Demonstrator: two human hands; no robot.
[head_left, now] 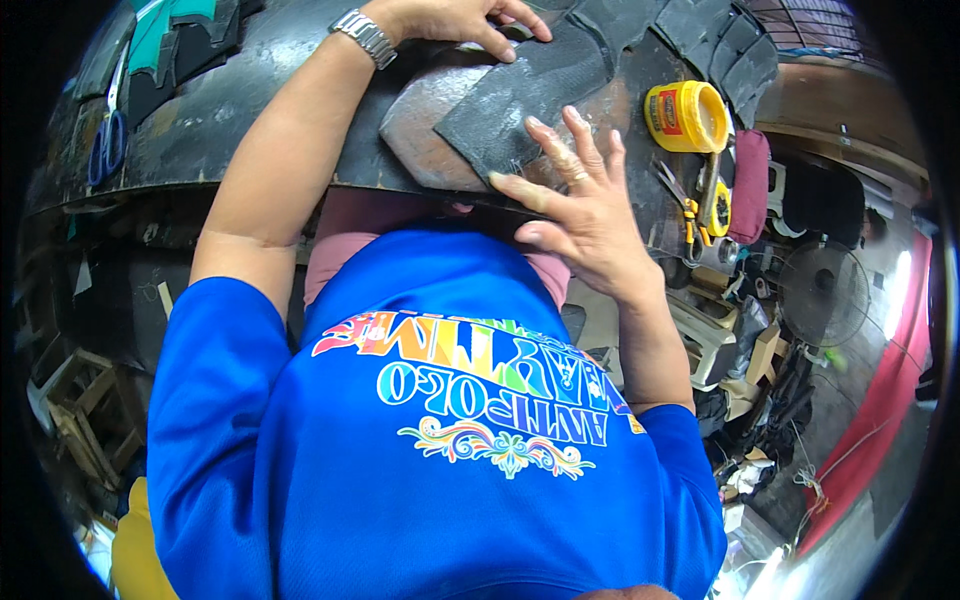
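Observation:
A dark grey, rough sheet piece [530,95] lies on a brownish curved piece [420,125] on the dark workbench [230,110]. My left hand [465,18], with a metal watch on its wrist, presses its fingers flat on the far edge of the dark sheet. My right hand [580,200] rests spread on the near right corner of the same sheet, fingers apart and flat. Neither hand grips anything. My blue printed shirt fills the lower middle of the view.
A yellow open tub [688,117] stands right of the sheet, with yellow-handled scissors [685,205] and a small yellow tool [715,205] below it. Blue-handled scissors [108,140] and teal and black cut pieces [175,35] lie at far left. More black pieces [720,40] are stacked at top right.

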